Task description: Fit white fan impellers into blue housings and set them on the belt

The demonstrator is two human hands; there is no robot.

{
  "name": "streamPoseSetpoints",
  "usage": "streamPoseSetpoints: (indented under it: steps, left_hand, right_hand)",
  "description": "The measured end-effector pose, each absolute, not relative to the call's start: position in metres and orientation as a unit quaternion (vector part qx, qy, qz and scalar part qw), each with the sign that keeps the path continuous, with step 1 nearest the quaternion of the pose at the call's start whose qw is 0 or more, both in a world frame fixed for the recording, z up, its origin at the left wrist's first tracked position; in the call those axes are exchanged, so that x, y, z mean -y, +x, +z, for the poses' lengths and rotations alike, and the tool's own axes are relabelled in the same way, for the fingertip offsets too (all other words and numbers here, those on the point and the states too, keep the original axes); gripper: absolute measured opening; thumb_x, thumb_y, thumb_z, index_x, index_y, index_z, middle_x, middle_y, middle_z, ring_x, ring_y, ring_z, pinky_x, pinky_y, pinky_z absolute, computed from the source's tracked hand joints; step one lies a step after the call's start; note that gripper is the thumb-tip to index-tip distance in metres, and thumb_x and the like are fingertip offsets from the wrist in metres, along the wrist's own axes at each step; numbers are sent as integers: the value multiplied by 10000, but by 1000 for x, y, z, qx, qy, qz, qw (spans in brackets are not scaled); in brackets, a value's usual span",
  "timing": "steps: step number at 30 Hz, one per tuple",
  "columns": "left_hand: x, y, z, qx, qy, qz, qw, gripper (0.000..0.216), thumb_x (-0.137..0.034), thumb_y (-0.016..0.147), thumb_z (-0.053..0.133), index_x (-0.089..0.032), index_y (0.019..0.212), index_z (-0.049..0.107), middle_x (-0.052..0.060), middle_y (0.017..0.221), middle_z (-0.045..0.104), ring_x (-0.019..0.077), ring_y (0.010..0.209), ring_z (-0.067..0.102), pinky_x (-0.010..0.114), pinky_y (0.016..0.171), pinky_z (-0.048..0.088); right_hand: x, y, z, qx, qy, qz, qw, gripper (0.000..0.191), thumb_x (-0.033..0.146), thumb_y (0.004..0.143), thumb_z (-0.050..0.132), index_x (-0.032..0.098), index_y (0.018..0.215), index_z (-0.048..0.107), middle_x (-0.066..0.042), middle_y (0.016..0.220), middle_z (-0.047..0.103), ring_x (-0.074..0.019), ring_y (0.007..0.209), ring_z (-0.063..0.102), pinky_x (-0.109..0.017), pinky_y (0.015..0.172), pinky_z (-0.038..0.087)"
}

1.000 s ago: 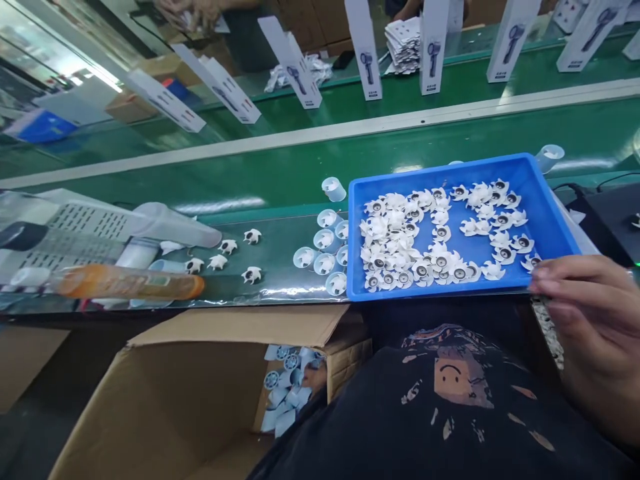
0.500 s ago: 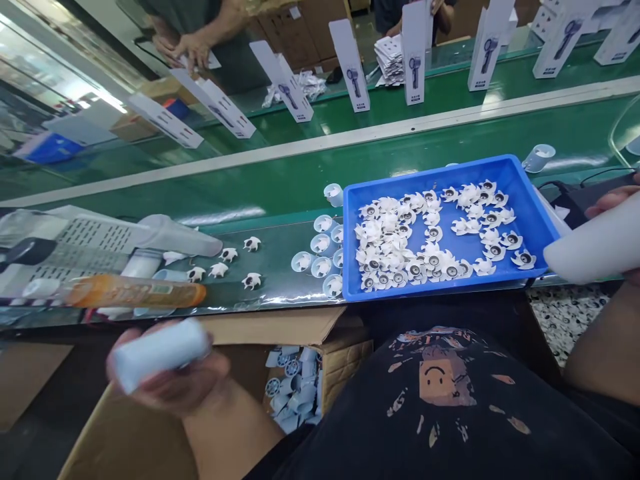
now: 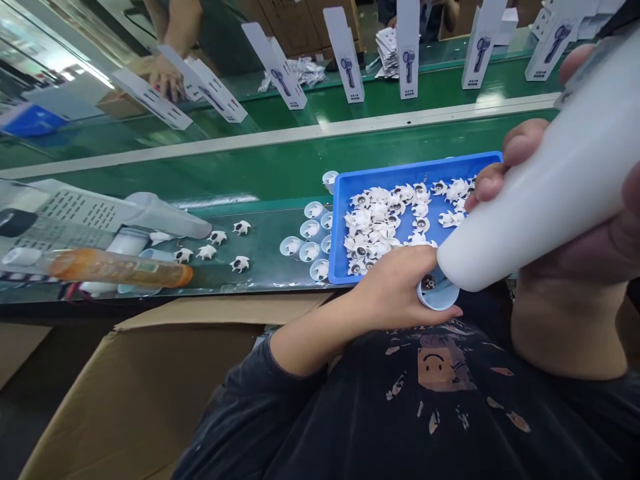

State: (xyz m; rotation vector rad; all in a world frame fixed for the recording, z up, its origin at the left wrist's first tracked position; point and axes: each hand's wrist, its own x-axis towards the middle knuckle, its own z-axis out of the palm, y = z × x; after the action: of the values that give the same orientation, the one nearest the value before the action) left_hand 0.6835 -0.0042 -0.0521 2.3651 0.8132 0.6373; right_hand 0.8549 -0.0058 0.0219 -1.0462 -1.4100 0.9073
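Note:
My left hand (image 3: 395,287) is wrapped around a light blue plastic cup-shaped housing (image 3: 443,298), its open mouth towards me. Inside the housing sits a small dark part like a motor. In my right hand (image 3: 580,233) is a thick white cylinder with a rounded end (image 3: 540,180); its kind I cannot make out. That rounded end is over the rim of the housing, and whether they touch I cannot tell. Behind both hands lies a blue tray (image 3: 337,233) with many white fan blades (image 3: 375,220), its right part covered by my right hand.
Left of the tray stand several light blue cups (image 3: 310,251) with white blades inside. Loose fan blades (image 3: 240,264), an orange bottle (image 3: 125,268) and a clear tube (image 3: 167,215) lie further left. White boxes (image 3: 350,73) line the green belt (image 3: 260,160). A co-worker's hand (image 3: 167,79) is beyond.
My left hand has brought the blue housing from the lower left to the front of the tray. My right hand has swung the white cylinder inward and up, over the housing.

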Motion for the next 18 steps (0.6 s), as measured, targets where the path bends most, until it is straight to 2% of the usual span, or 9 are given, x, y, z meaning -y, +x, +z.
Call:
streamPoseSetpoints:
  steps: [2,6,9,12,15,18]
  left_hand:
    - [6,687,-53,-323,877,230,270,392,-468,721,774,-188,926,590,48,890,685,244,829,653,359,719,523]
    - [7,692,-57,-335,870,243,269,389,-462,699,788,-200,905,588,32,848,675,237,792,646,360,690,518]
    - [8,694,-60,-332,865,254,276,394,-436,686,803,-201,924,595,29,854,678,239,794,646,365,701,516]
    - [8,696,-59,-342,858,248,293,391,-422,681,810,-193,928,612,36,861,683,249,811,648,373,732,519]
    - [6,693,-54,-341,828,234,378,532,-432,675,827,-194,1100,612,58,1028,698,268,926,660,369,802,534]
    - [2,673,-55,-328,820,160,441,788,-453,672,837,-229,1347,497,86,1310,612,310,1147,607,401,922,518]
  right_hand:
    - [5,861,17,574,-417,397,582,709,785,888,117,206,871,526,-66,952,585,-184,834,645,-289,698,554]
    - [4,862,11,600,-429,386,555,617,764,877,269,207,838,530,-70,959,584,-209,864,643,-303,692,564]
    - [5,856,9,557,-400,373,625,591,702,926,244,203,783,527,-59,870,562,-161,747,617,-293,649,550]
    - [3,851,5,536,-329,401,666,539,666,943,364,209,774,595,-35,816,556,-132,685,594,-287,613,546]
    - [-1,856,-1,552,-288,432,652,478,676,902,488,228,834,639,-15,859,589,-142,725,617,-307,636,563]
    - [-2,878,-12,542,-339,409,651,433,692,858,554,292,1007,627,12,937,581,-138,781,616,-311,692,557]
